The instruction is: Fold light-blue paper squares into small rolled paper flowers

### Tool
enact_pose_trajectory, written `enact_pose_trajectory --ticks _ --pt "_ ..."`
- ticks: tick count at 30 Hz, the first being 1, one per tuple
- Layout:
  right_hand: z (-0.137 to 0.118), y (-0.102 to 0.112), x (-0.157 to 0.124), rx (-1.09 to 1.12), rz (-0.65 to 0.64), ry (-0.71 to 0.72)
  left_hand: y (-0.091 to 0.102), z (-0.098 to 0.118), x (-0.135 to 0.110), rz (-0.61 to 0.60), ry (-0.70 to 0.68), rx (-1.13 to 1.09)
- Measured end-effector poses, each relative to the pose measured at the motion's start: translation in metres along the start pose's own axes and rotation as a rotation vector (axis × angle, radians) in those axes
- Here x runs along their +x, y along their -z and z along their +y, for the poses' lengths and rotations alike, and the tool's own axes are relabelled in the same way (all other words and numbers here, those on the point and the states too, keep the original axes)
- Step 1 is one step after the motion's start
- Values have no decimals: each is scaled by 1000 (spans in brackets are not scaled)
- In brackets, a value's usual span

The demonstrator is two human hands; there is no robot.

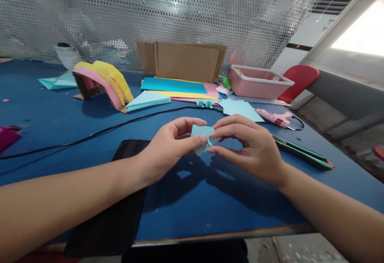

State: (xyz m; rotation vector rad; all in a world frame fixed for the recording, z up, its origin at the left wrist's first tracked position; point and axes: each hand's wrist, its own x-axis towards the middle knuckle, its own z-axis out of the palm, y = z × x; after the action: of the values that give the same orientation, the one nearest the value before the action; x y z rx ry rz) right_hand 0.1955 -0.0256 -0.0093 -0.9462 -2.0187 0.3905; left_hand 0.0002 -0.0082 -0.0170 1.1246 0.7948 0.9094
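Head view. Specimen: a small light blue folded paper (199, 131), held above the blue table (180, 223), between the two hands and near mid-view. Faces flat and matte, outline angular, a pointed corner downward; crease lines and overlapping layers toward its right end. Full shape hidden by fingers.

Grip, left hand (177, 139): pinched closed, thumb laid across the near face, forefinger curled at the upper edge. Right hand (247, 143): fingertips closed on the paper's right end, thumb just beneath; a gap shows deeper in between thumb and fingers. Exact thumb contact cannot be told.

Containers: pink basket (258, 87), white rim, upright at the far right of the table. A yellow item (239, 71) shows inside at its left end; remaining contents hidden by the wall. Green object (225, 82) outside, just beside its left side.

Two small light blue curled pieces (209, 104) lie beyond the hands, left of light blue sheets (241, 109).
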Motion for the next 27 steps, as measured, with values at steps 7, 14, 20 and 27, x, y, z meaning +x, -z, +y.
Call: enact_pose_trajectory --ticks 7,14,20,27 --pt "3 -2 0 151 1 -177 0 -1 0 -8 -39 56" --pt "1 1 -1 53 -13 -5 0 0 -1 -23 -98 114" --pt "-1 -1 0 38 -15 -15 -3 3 -3 6 -111 202" --pt "-2 -4 -2 216 11 -150 -2 2 -4 27 -134 294"
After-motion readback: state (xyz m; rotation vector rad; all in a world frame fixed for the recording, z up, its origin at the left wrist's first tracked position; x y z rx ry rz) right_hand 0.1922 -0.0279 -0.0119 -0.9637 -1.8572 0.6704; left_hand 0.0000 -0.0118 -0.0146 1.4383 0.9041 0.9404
